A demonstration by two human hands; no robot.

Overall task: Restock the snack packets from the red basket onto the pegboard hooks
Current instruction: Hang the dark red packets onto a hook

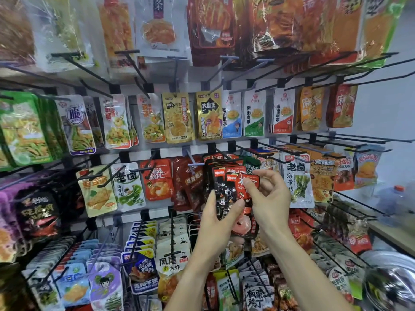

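I face a pegboard wall of black hooks hung with snack packets. My left hand grips the lower part of a stack of black-and-red packets from the left, thumb across their front. My right hand pinches the top of the frontmost red packet between thumb and fingers. The stack sits just below and right of a black hook in the third row. I cannot tell whether the packets hang on a hook. The red basket is out of sight.
Long bare hooks jut toward me at upper right. Filled rows surround my hands: red packets to the left, white seaweed packets to the right, white shrimp packets below. A wooden ledge and a water bottle lie far right.
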